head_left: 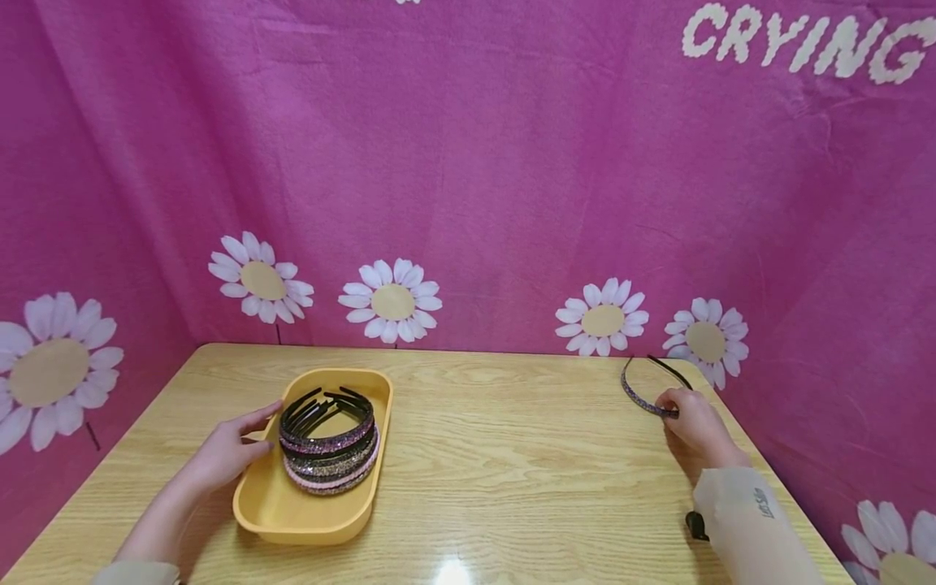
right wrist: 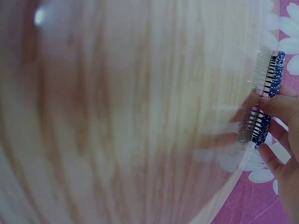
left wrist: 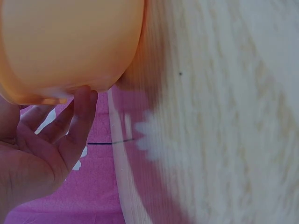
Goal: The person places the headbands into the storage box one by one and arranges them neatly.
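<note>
On the left of the table, a yellow tray (head_left: 292, 512) holds a stack of several headbands (head_left: 329, 447), some glittery, some black and one pink. My left hand (head_left: 230, 451) grips the tray's left rim; in the left wrist view the fingertips of that hand (left wrist: 56, 144) meet the tray's outer wall (left wrist: 74, 42). Far to the right, my right hand (head_left: 698, 422) pinches a glittery headband (head_left: 638, 398) near the table's back right corner. Up close in the right wrist view, the headband (right wrist: 279, 70) shows dark blue glitter and a row of teeth along its inner side.
The wooden table (head_left: 497, 455) stretches between the tray and the right hand. A pink cloth (head_left: 483, 203) with white daisies hangs behind and on both sides. A small black object (head_left: 696, 526) shows beside the right sleeve.
</note>
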### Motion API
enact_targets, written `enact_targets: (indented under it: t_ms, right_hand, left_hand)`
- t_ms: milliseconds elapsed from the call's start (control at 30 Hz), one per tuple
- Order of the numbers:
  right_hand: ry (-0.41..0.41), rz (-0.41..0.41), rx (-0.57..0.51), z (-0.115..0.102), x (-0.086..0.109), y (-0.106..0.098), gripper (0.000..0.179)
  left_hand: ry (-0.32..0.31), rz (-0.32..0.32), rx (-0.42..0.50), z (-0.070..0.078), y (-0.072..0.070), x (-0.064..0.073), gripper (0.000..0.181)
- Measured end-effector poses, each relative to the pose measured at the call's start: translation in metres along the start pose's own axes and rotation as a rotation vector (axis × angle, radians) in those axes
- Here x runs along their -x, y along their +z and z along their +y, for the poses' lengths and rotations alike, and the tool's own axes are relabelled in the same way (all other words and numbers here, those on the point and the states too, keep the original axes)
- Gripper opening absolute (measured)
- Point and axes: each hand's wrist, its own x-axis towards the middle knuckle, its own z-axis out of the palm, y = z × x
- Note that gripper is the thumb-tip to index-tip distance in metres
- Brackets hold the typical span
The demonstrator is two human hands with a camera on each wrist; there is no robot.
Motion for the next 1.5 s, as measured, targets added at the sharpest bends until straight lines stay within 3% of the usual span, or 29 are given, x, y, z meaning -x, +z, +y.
enact_targets:
  t_ms: [467,633,1100,1500]
  right_hand:
    - [-0.006,-0.048,0.058,-0.005,-0.001,-0.004,0.018]
    - [-0.049,-0.049,0.076,-0.006,-0.002,-0.005,0.018]
    - [-0.109,-0.093,0.003,-0.013,-0.008,-0.012,0.018]
    - [-0.168,-0.067,-0.048,-0.031,-0.012,-0.025,0.02]
  left_hand:
    - [-0.007,-0.008,0.0,-0.002,-0.001,-0.001,0.058]
    - [-0.008,-0.007,-0.007,-0.003,-0.001,-0.002,0.058]
    - [-0.003,-0.001,-0.004,-0.002,-0.001,-0.001,0.058]
    - [-0.021,-0.025,-0.003,-0.001,-0.002,-0.001,0.059]
